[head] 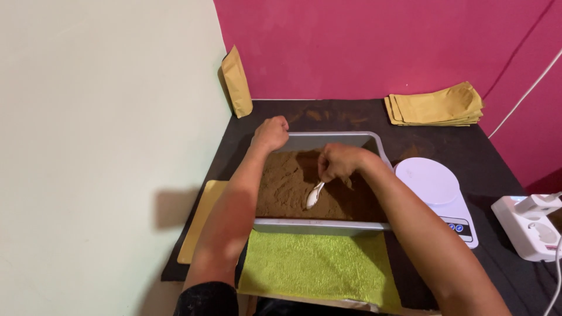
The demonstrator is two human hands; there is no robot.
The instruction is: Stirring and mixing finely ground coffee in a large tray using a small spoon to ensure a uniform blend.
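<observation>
Brown powder (293,187) is held in a grey rectangular tray (319,225) that stands in the middle of the dark worktop (468,146). A white spoon (314,196) is gripped by the right hand (339,161), whose grip is closed around its handle, and the bowl of the spoon is pressed into the powder. The far left corner of the tray is clasped by the left hand (271,132), its grip closed into a fist on the rim. A green cloth (316,266) is laid just in front of the tray. A white kitchen scale (436,190) is set just beside the tray on the right. Flat yellow pouches (436,105) are stacked near the pink wall.
</observation>
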